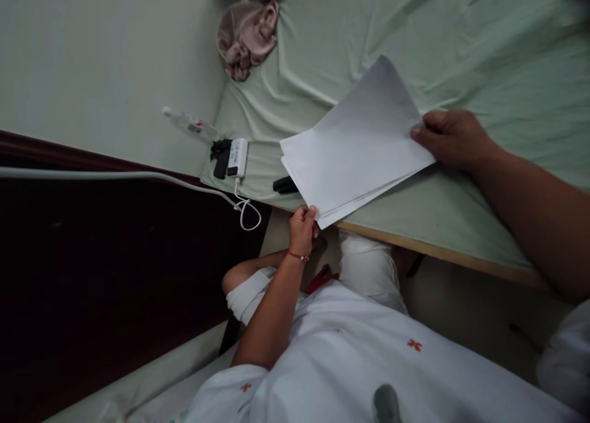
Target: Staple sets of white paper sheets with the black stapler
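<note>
Several loose sheets of white paper (359,146) are held between my two hands over a table with a pale green cloth (479,66). My left hand (303,231), a thin bracelet at its wrist, pinches the near left corner of the sheets at the table's edge. On the right side edge, my right hand (454,137) grips the paper with thumb and fingers closed. The sheets are slightly fanned, so lower edges show beneath the top one. A black object (284,185) pokes out from under the left edge; its kind is hidden.
A white power strip or adapter (238,157) with black plugs lies at the table's left end, its white cable (249,217) looping over the edge. Behind it is a clear bottle-like item (196,126). A crumpled pink cloth (249,39) sits farther back by the wall.
</note>
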The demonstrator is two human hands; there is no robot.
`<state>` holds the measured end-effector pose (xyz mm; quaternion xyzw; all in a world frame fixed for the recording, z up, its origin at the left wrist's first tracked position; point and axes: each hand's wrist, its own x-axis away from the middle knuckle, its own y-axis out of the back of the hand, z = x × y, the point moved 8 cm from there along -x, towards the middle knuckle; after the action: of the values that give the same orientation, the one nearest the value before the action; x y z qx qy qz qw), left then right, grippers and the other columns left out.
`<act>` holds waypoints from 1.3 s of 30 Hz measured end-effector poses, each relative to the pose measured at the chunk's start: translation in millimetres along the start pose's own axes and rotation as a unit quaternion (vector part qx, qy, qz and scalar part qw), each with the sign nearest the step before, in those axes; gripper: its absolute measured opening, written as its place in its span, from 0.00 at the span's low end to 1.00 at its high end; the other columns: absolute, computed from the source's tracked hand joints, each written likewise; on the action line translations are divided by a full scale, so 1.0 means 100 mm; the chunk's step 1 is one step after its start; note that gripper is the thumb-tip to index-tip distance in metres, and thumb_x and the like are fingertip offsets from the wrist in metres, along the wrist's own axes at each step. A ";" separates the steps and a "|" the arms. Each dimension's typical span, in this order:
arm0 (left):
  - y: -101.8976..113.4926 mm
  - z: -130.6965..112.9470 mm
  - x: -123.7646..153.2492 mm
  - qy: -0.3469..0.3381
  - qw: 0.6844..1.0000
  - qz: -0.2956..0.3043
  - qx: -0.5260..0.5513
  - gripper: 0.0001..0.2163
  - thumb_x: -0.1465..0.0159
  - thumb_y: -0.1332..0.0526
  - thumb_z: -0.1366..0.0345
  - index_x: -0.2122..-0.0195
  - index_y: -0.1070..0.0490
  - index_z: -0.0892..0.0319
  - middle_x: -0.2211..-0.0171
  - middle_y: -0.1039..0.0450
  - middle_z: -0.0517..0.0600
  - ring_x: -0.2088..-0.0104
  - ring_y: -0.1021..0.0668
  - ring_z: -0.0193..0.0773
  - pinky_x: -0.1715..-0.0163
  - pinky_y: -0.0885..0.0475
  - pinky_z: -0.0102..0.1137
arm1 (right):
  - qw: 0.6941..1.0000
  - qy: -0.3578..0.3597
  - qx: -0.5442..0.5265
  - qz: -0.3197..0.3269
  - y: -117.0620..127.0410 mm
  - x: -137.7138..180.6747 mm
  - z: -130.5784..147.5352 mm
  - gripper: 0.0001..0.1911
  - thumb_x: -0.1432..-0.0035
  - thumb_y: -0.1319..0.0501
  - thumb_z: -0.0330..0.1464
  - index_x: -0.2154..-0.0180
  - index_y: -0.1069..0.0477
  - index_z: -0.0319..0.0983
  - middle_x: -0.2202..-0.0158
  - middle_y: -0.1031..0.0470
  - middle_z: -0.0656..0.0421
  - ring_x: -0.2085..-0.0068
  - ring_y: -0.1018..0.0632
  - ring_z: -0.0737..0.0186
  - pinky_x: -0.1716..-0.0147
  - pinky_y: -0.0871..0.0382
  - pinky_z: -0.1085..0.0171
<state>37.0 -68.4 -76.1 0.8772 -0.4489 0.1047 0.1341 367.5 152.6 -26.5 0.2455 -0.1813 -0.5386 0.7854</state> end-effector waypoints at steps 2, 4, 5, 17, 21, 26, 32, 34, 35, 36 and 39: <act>-0.01 0.00 0.00 0.005 1.000 0.002 -0.001 0.29 0.51 0.18 0.42 0.74 0.33 0.56 0.85 0.39 0.36 0.87 0.41 0.23 0.88 0.52 0.22 | 1.000 0.004 0.007 0.004 0.00 0.00 0.01 0.21 0.32 0.37 0.29 0.76 0.42 0.40 0.78 0.43 0.63 0.72 0.40 0.66 0.67 0.47 0.57; -0.02 0.00 -0.01 0.011 1.000 -0.002 -0.003 0.29 0.48 0.19 0.43 0.76 0.36 0.56 0.86 0.40 0.36 0.87 0.42 0.23 0.88 0.54 0.22 | 1.000 0.001 0.014 0.005 0.01 0.00 0.02 0.22 0.32 0.36 0.28 0.76 0.42 0.40 0.78 0.43 0.63 0.72 0.40 0.66 0.66 0.47 0.58; -0.02 0.00 0.00 0.014 1.000 -0.003 -0.004 0.28 0.45 0.20 0.43 0.76 0.36 0.56 0.87 0.40 0.37 0.87 0.42 0.23 0.87 0.54 0.21 | 1.000 -0.002 0.015 0.005 0.01 0.00 0.02 0.22 0.32 0.36 0.28 0.76 0.43 0.40 0.78 0.43 0.63 0.72 0.40 0.67 0.66 0.47 0.58; -0.04 -0.01 -0.01 0.014 1.000 -0.027 0.003 0.28 0.39 0.24 0.40 0.77 0.33 0.58 0.88 0.41 0.38 0.87 0.41 0.24 0.88 0.53 0.22 | 1.000 0.016 0.006 0.008 -0.01 -0.02 0.00 0.22 0.32 0.37 0.29 0.76 0.44 0.41 0.77 0.44 0.63 0.71 0.40 0.65 0.66 0.47 0.58; -0.03 -0.01 0.00 0.007 0.999 -0.031 0.005 0.28 0.39 0.25 0.39 0.77 0.33 0.57 0.87 0.40 0.39 0.88 0.41 0.24 0.89 0.53 0.23 | 1.000 0.030 0.008 0.000 0.00 -0.02 0.00 0.22 0.33 0.37 0.30 0.76 0.45 0.41 0.78 0.44 0.63 0.70 0.40 0.65 0.66 0.49 0.58; 0.02 -0.08 -0.02 -0.022 0.999 -0.026 0.027 0.30 0.39 0.27 0.36 0.77 0.32 0.58 0.84 0.35 0.42 0.87 0.37 0.25 0.89 0.49 0.24 | 0.997 0.012 -0.081 0.000 -0.01 0.01 -0.05 0.21 0.34 0.36 0.31 0.76 0.43 0.41 0.77 0.44 0.64 0.73 0.42 0.68 0.70 0.50 0.60; -0.03 -0.37 -0.15 -0.086 0.990 0.001 0.114 0.29 0.49 0.20 0.37 0.66 0.19 0.59 0.70 0.18 0.49 0.71 0.19 0.35 0.75 0.25 0.27 | 0.976 -0.007 -0.215 -0.016 0.01 0.00 -0.16 0.19 0.37 0.32 0.39 0.74 0.37 0.41 0.76 0.43 0.63 0.73 0.42 0.68 0.73 0.51 0.61; -0.11 -0.36 -0.18 -0.066 0.988 0.025 0.139 0.30 0.51 0.17 0.41 0.59 0.17 0.60 0.60 0.13 0.55 0.57 0.13 0.45 0.60 0.18 0.33 | 0.976 -0.008 -0.217 -0.014 0.01 0.00 -0.17 0.20 0.38 0.31 0.40 0.74 0.37 0.41 0.76 0.43 0.63 0.72 0.42 0.67 0.73 0.51 0.62; -0.14 -0.33 -0.19 -0.055 0.988 0.031 0.141 0.30 0.53 0.15 0.45 0.58 0.17 0.60 0.58 0.13 0.56 0.53 0.13 0.48 0.53 0.17 0.37 | 0.976 -0.011 -0.215 -0.012 0.00 0.00 -0.17 0.20 0.37 0.31 0.39 0.75 0.37 0.41 0.76 0.43 0.63 0.72 0.42 0.67 0.73 0.51 0.61; -0.17 -0.30 -0.20 -0.046 0.989 0.032 0.138 0.29 0.54 0.14 0.48 0.58 0.17 0.60 0.57 0.13 0.56 0.50 0.13 0.50 0.49 0.17 0.39 | 0.977 -0.013 -0.213 -0.007 0.00 0.00 -0.16 0.19 0.37 0.32 0.38 0.74 0.37 0.41 0.76 0.43 0.63 0.72 0.42 0.67 0.73 0.51 0.61; -0.20 -0.18 -0.21 -0.038 0.990 0.021 0.132 0.27 0.55 0.14 0.52 0.60 0.18 0.60 0.58 0.12 0.55 0.47 0.14 0.53 0.44 0.18 0.42 | 0.981 -0.009 -0.192 0.004 -0.02 0.01 -0.12 0.18 0.36 0.34 0.36 0.74 0.38 0.41 0.76 0.43 0.63 0.72 0.42 0.67 0.73 0.51 0.61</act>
<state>40.2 -35.2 -68.5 0.8810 -0.4541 0.1329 -0.0023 373.3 153.4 -37.3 0.0843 -0.0829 -0.5627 0.8182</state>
